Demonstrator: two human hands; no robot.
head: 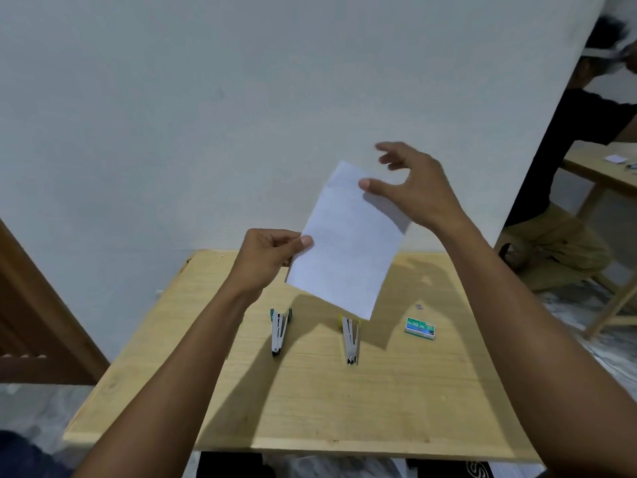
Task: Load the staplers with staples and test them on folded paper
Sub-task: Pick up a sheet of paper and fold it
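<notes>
A white sheet of paper point(348, 243) hangs tilted in the air above the wooden table point(310, 401). My left hand point(265, 260) pinches its left edge between thumb and fingers. My right hand point(410, 184) hovers at the sheet's upper right corner with fingers spread; its thumb is at the paper's edge, and contact is unclear. On the table lie two staplers, both opened up: a green-ended stapler point(279, 331) on the left and a yellow-ended stapler point(350, 339) in the middle. A green box of staples point(420, 328) lies to their right.
A small loose strip of staples point(419, 307) lies just behind the box. A white wall stands behind the table. At the right, another person point(565, 188) sits by a second wooden table point(606, 174). A brown wooden frame point(38, 326) is at the left.
</notes>
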